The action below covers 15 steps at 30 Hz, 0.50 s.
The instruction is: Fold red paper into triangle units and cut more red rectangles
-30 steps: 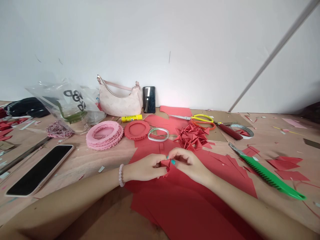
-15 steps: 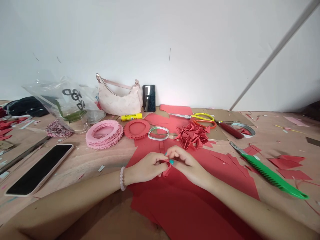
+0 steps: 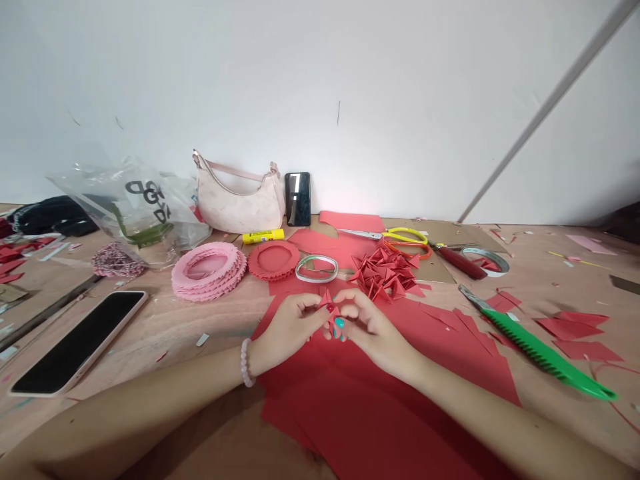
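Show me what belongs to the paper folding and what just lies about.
In use: small folded red paper piece, between left hand and right hand; pile of folded red paper triangles; flat red paper sheets.
Lying about: pale pink handbag; flat-lying black phone.

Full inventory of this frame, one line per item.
small folded red paper piece: one, red, pinched between both hands
flat red paper sheets: several, red, under the hands
folded red paper triangles: one pile, red, behind the hands
pink scalloped paper rings: one stack, pink, centre-left
red scalloped paper rings: one stack, red, beside the pink stack
yellow glue stick: one, yellow, before the handbag
yellow-handled scissors: one, yellow, behind the triangles
green plastic-handled cutter: one, green, right
pale pink handbag: one, pink, against the wall
black upright phone: one, black, against the wall
flat phone: one, black screen, left
clear plastic bag: one, clear, far left
left hand: one, bracelet at wrist, on the piece
right hand: one, teal nails, on the piece
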### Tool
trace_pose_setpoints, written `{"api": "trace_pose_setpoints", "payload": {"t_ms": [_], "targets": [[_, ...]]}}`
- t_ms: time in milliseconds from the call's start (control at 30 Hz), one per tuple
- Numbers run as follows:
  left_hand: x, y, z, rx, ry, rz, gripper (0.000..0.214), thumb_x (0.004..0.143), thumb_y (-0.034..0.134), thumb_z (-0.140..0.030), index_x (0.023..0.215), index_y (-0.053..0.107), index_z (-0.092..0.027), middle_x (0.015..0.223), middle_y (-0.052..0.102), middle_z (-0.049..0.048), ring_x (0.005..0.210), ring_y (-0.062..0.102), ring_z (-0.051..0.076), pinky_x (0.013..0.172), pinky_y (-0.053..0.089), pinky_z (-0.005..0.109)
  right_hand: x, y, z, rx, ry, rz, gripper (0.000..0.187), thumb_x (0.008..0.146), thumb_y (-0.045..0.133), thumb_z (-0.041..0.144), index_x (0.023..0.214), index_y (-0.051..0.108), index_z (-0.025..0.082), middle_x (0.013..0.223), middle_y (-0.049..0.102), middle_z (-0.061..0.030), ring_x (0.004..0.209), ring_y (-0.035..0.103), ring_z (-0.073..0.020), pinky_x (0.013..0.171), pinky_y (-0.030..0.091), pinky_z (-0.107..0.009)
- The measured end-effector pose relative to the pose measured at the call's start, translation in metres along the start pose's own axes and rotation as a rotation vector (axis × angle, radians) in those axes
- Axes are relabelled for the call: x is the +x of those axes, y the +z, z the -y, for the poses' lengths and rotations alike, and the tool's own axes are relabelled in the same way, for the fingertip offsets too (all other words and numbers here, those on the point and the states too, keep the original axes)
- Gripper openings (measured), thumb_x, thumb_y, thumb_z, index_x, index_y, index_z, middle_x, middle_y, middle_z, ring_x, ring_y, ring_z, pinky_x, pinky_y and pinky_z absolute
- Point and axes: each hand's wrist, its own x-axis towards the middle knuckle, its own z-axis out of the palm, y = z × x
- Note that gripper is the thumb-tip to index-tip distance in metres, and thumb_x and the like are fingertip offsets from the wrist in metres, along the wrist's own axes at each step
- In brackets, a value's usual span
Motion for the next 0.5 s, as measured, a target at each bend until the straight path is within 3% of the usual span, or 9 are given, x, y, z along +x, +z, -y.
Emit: {"api": "trace_pose_setpoints", "payload": {"t_ms": [233, 500], "targets": [[0.0017, -0.0014, -0.0009, -0.05, -0.049, -0.033, 0.026, 0.082, 0.046, -0.032, 0.071, 0.058, -0.012, 0.065, 0.064, 0.0042, 0.057, 0.06, 0.012, 0.045, 0.038, 0.017, 0.0006, -0.0075, -0.0005, 0.074, 0.077, -0.163, 0.016, 0.08, 0.053, 0.03, 0.094, 0.047, 0.024, 0.08, 0.056, 0.0003, 0.064, 0.051, -0.0116, 0.065, 0.042, -0.028], [0.003, -0.0007, -0.0004, -0.092, -0.076, -0.078, 0.022, 0.08, 0.049, -0.029, 0.071, 0.06, -0.013, 0.063, 0.065, 0.0026, 0.056, 0.058, 0.011, 0.046, 0.04, 0.017, 0.0026, -0.0065, 0.0004, 0.02, 0.046, -0.128, 0.012, 0.08, 0.055, 0.028, 0.089, 0.05, 0.022, 0.083, 0.059, -0.0009, 0.076, 0.055, -0.0142, 0.07, 0.043, -0.028]]}}
